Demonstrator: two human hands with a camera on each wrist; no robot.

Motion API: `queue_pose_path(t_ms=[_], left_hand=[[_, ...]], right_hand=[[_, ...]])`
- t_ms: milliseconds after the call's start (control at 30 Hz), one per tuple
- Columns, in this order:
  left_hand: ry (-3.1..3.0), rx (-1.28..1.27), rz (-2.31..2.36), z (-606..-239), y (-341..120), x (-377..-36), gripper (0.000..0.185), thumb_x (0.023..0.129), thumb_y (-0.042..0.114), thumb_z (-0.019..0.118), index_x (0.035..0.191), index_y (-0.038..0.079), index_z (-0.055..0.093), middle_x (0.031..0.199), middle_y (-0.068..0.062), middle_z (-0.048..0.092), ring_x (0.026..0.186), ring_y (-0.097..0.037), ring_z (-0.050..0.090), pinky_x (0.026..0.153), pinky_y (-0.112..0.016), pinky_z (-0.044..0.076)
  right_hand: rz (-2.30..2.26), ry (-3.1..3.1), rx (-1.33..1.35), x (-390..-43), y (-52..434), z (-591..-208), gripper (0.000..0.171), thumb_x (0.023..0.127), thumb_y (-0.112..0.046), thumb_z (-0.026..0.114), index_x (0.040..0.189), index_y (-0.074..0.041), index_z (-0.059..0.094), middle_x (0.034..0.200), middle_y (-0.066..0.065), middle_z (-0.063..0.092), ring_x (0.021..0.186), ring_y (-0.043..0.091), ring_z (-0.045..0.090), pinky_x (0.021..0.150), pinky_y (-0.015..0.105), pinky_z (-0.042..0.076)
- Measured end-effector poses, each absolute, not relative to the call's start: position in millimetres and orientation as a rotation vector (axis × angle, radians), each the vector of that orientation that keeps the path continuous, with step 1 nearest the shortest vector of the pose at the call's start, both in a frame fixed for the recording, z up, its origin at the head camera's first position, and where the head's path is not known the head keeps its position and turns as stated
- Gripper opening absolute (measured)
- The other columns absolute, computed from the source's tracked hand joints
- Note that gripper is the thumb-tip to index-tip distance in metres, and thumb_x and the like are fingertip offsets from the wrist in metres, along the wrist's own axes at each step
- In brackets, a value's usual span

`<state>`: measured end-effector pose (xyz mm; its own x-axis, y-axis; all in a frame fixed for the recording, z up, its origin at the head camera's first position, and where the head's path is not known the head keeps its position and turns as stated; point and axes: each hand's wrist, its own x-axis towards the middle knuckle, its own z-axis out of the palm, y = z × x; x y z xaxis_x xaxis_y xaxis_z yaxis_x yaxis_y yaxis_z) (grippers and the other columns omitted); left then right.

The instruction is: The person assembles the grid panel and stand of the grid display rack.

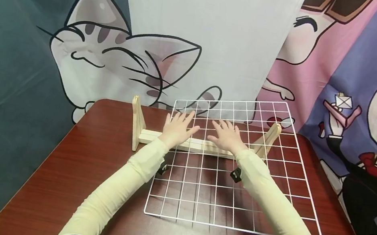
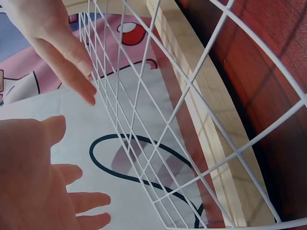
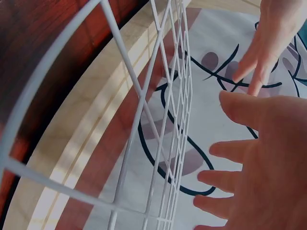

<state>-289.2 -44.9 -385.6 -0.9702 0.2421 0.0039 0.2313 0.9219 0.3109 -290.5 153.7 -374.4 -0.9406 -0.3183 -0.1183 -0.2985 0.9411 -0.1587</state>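
A white wire grid panel (image 1: 218,170) leans tilted over a pale wooden stand (image 1: 193,145) on the table. My left hand (image 1: 176,131) is over the panel's upper left part, its fingers straight and spread. To its right, my right hand (image 1: 226,136) is held the same way. Both wrist views show a gap between the hands and the wires, and neither hand holds anything. In the left wrist view the left hand (image 2: 29,177) is beside the grid panel (image 2: 190,84). The right wrist view shows the right hand (image 3: 273,158) beside the mesh, palm partly visible.
The stand's left upright (image 1: 136,124) is outside the panel, and its right upright (image 1: 268,139) is behind the wires. All of it sits on a reddish-brown table (image 1: 65,180). A cloth backdrop (image 1: 210,23) with cartoon drawings hangs behind the table.
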Motion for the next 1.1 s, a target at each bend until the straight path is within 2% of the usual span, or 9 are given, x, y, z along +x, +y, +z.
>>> queue_pose_path(t_ms=[67,167,267,400,500,600,800,967,1100], left_hand=[[3.034,0.376,0.486,-385.9,-45.4,-288.8,0.070,0.099,0.059,0.033,0.156,0.027,0.013,0.156,-0.011,0.036,0.144,-0.033,0.035,0.119,-0.054,0.021],[3.009,0.379,0.508,-386.4,-46.2,-289.0,0.071,0.098,0.057,0.038,0.156,0.028,0.010,0.147,-0.014,0.048,0.129,-0.036,0.052,0.107,-0.051,0.041],[2.977,0.367,0.523,-386.6,-46.8,-288.8,0.071,0.098,0.055,0.042,0.156,0.028,0.011,0.143,-0.015,0.052,0.120,-0.036,0.059,0.093,-0.049,0.051],[2.948,0.367,0.570,-386.7,-47.9,-287.6,0.063,0.098,0.050,0.046,0.151,0.021,0.032,0.138,-0.013,0.057,0.118,-0.035,0.061,0.088,-0.049,0.053],[2.936,0.434,0.601,-387.6,-49.0,-286.8,0.053,0.097,0.046,0.049,0.140,0.016,0.049,0.131,-0.012,0.063,0.114,-0.034,0.063,0.089,-0.049,0.052],[2.924,0.520,0.626,-388.7,-50.1,-286.0,0.044,0.097,0.043,0.051,0.130,0.015,0.059,0.126,-0.009,0.066,0.112,-0.032,0.064,0.090,-0.048,0.052],[2.925,0.578,0.729,-389.5,-54.8,-280.7,0.035,0.097,0.040,0.052,0.119,0.016,0.066,0.116,-0.003,0.071,0.108,-0.025,0.066,0.089,-0.044,0.052],[2.849,0.618,0.879,-385.8,-59.0,-268.1,0.036,0.098,0.038,0.052,0.121,0.014,0.064,0.108,-0.005,0.072,0.098,-0.021,0.067,0.089,-0.040,0.052],[2.836,0.641,0.918,-382.2,-62.2,-258.7,0.038,0.098,0.038,0.053,0.124,0.013,0.062,0.108,-0.007,0.072,0.098,-0.021,0.067,0.088,-0.039,0.052]], right_hand=[[-0.202,2.939,-0.477,-289.4,155.1,-373.6,0.066,0.099,-0.043,0.048,0.152,-0.009,0.028,0.158,0.021,0.024,0.146,0.043,0.021,0.117,0.062,0.018],[-0.223,2.912,-0.476,-288.5,155.8,-371.5,0.061,0.099,-0.041,0.048,0.148,-0.006,0.036,0.154,0.023,0.032,0.142,0.044,0.032,0.113,0.060,0.029],[-0.240,2.891,-0.465,-287.8,156.8,-369.4,0.057,0.099,-0.040,0.049,0.143,-0.004,0.044,0.148,0.023,0.041,0.135,0.043,0.043,0.106,0.058,0.040],[-0.256,2.891,-0.456,-285.5,159.6,-367.5,0.053,0.098,-0.040,0.049,0.137,-0.003,0.050,0.140,0.022,0.050,0.125,0.041,0.053,0.100,0.056,0.046],[-0.270,2.911,-0.458,-280.8,162.3,-365.0,0.047,0.098,-0.037,0.049,0.130,-0.004,0.055,0.131,0.020,0.057,0.118,0.038,0.058,0.097,0.055,0.047],[-0.281,2.929,-0.469,-274.8,164.7,-361.7,0.042,0.098,-0.036,0.050,0.124,-0.004,0.059,0.123,0.017,0.061,0.112,0.036,0.061,0.094,0.054,0.049],[-0.346,2.963,-0.514,-264.4,170.8,-354.5,0.039,0.098,-0.033,0.050,0.123,-0.005,0.062,0.121,0.016,0.066,0.112,0.036,0.062,0.096,0.054,0.048],[-0.505,2.959,-0.542,-254.3,180.7,-348.1,0.039,0.099,-0.033,0.050,0.122,-0.004,0.063,0.118,0.016,0.069,0.112,0.035,0.063,0.097,0.052,0.048],[-0.601,2.982,-0.529,-242.8,189.7,-339.4,0.037,0.100,-0.033,0.049,0.118,-0.005,0.065,0.117,0.017,0.069,0.110,0.036,0.063,0.096,0.052,0.047]])
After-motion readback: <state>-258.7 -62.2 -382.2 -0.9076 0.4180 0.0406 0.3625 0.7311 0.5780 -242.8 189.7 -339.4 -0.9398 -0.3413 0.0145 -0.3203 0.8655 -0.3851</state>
